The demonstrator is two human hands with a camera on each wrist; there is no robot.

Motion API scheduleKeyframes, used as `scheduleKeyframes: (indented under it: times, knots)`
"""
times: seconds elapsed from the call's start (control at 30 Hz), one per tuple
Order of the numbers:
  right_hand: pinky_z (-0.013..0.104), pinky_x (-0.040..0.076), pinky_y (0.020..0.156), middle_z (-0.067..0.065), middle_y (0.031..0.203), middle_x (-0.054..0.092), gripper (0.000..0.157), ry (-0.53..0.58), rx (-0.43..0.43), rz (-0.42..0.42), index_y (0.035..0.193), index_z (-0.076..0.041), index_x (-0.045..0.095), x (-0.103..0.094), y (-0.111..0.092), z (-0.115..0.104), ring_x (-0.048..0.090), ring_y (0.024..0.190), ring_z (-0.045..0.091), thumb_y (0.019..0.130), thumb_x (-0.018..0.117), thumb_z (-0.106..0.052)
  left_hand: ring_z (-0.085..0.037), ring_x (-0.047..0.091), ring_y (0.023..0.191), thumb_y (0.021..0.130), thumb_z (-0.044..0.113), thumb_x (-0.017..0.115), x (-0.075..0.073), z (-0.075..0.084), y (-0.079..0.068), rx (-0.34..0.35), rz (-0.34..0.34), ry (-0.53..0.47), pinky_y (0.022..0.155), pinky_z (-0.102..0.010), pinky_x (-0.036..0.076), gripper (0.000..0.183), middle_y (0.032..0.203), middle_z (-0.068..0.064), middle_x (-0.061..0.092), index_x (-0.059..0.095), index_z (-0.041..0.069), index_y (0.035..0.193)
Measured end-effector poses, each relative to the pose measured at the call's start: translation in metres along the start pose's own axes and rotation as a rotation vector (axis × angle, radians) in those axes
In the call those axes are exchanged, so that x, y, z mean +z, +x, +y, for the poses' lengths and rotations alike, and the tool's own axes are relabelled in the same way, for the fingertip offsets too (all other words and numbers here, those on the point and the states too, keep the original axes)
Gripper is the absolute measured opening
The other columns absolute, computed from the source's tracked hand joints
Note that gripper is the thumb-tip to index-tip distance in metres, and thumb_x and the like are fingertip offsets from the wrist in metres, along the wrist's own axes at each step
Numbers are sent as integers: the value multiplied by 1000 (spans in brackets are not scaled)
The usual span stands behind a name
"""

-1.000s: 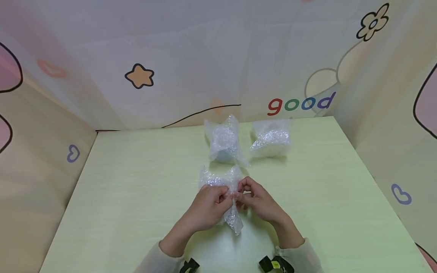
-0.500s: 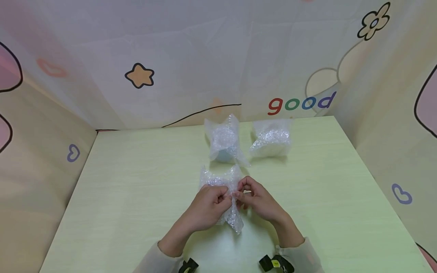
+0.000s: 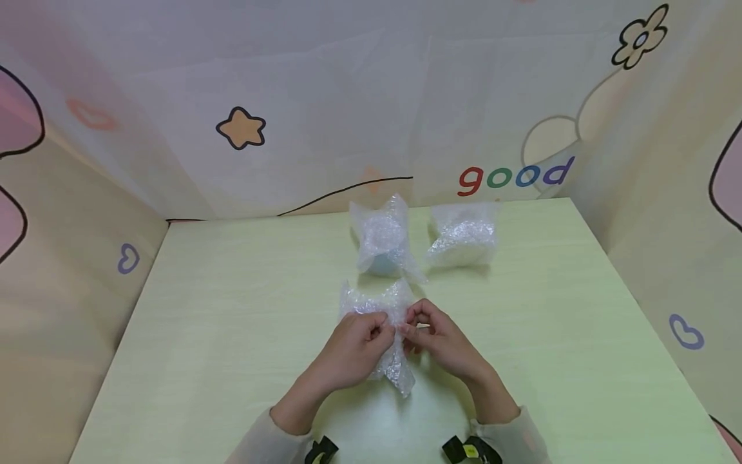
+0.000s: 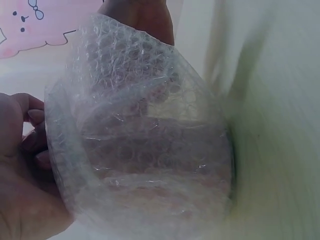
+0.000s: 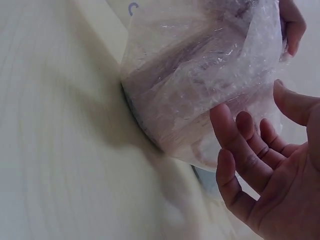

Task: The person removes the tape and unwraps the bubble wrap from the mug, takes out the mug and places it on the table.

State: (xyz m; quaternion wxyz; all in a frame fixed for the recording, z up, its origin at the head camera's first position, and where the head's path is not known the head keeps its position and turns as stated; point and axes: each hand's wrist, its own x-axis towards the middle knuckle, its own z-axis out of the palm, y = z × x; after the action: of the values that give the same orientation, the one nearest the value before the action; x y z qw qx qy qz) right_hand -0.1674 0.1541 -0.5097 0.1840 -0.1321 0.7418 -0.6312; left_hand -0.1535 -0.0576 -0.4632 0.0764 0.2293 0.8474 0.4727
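Observation:
Close in front of me, a bundle in clear bubble wrap (image 3: 378,298) stands on the table between both hands. My left hand (image 3: 361,347) grips the wrap's top from the left, its fingers curled in. From the right, my right hand (image 3: 442,341) holds the wrap with its thumb at the upper edge and bent fingers along the side. In the right wrist view, fingertips (image 5: 220,114) lie against the crinkled film. The left wrist view shows the bubble sheet (image 4: 145,145) up close, with a darker shape behind it; the film blurs the item inside.
Behind stand two more bubble-wrapped bundles: one with a bluish base (image 3: 382,235), and a wider whitish one (image 3: 464,235) to its right. The pale table (image 3: 232,309) meets printed cloth walls (image 3: 324,96) at the back and both sides.
Both hands keep nearly the same hold on the bundle, with only slight finger movement. The head view has shifted a little, so the scene sits slightly further right.

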Motion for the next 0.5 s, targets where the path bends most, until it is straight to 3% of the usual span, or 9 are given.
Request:
scheduleKeyframes:
  times: [0.2,0.37,0.5]
  knots:
    - [36,58,79,14,102,62,15,-29,-66,23,113,-9,57,-7,-11,-7,73,83,41,103,65,-18,-2,31,51,101,16,54,-1,4,4,-69,-6,-33,49,-20,26,38,56,11,33,46,14,65]
    - [30,56,79,8,99,65,19,-134,-201,-8,111,-15,68,-9,-18,-12,71,84,22,94,75,-10,-3,31,52,102,17,53,-2,5,4,-95,-12,-45,49,-21,25,37,57,11,33,48,15,65]
    - [29,57,78,6,100,67,21,-172,-297,-18,110,-15,72,-6,-19,-13,68,84,15,91,79,-9,-3,31,52,103,19,52,-3,6,4,-108,-15,-46,49,-21,25,36,57,11,33,51,16,67]
